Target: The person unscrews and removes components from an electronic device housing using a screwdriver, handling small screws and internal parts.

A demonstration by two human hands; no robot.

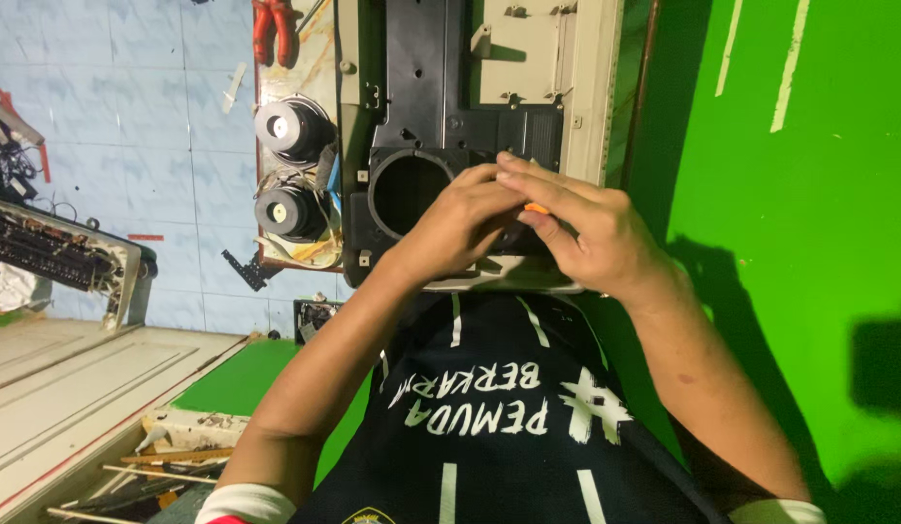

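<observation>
Both hands meet over the black plastic speaker housing [441,126], just beside its round cutout [409,191]. Left hand [460,228] is curled, fingers bunched down against the panel edge; can't tell if it actually pinches anything. Right hand [586,228] is narrow, fingers drawn in around a small orange-tipped thing [536,208], probably a screwdriver handle or bit, mostly hidden. The two hands touch or overlap at the fingertips.

Housing sits in a beige cabinet frame [591,87], lying flat in front of the person, between their arms and the tiled floor [130,116].

Handling, my read:
- housing is stiff moulded plastic, light to moderate weight, not slippery
- thin ribs and screw bosses look like the fragile bits, would crack if levered
- best grip is the outer rim or the thick ring around the cutout, not the tabs
- orange item is small and easy to drop, needs a fingertip pinch

Around it: two loose speaker drivers [290,170] on a board just left of the housing, wires trailing off them. Red-handled pliers [274,29] at the top edge. Circuit board chassis [62,252] well apart on the left. Green surface [780,194] on the right.
</observation>
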